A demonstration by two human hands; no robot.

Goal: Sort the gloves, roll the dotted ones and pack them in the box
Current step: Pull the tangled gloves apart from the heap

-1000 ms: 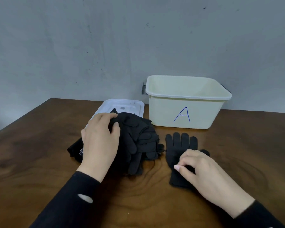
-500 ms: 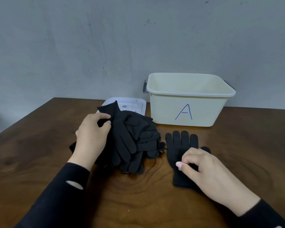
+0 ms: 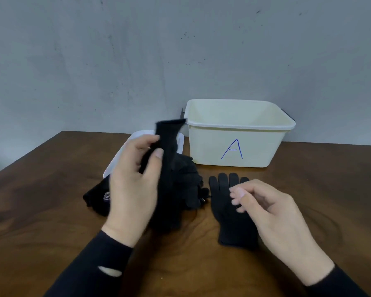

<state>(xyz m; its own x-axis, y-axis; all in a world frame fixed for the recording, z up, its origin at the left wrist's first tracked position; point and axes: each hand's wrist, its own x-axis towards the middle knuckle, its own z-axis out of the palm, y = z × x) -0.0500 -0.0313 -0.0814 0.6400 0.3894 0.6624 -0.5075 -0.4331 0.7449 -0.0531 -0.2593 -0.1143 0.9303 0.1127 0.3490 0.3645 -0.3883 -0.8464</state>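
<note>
Box stands at table rear, lid to its left; glove pile before lid, single glove right of pile.

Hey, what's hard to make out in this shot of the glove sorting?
Head view only:
- glove pile: count hidden by the left hand and overlapping black fabric.
- lifted glove: motion-blurred, dots unreadable.
- white lid: mostly covered by hand and gloves.
- box floor: hidden behind its front wall.

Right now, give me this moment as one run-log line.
phase: sorting | left hand: lifts black glove off pile | right hand: empty above flat glove | box: empty
</note>
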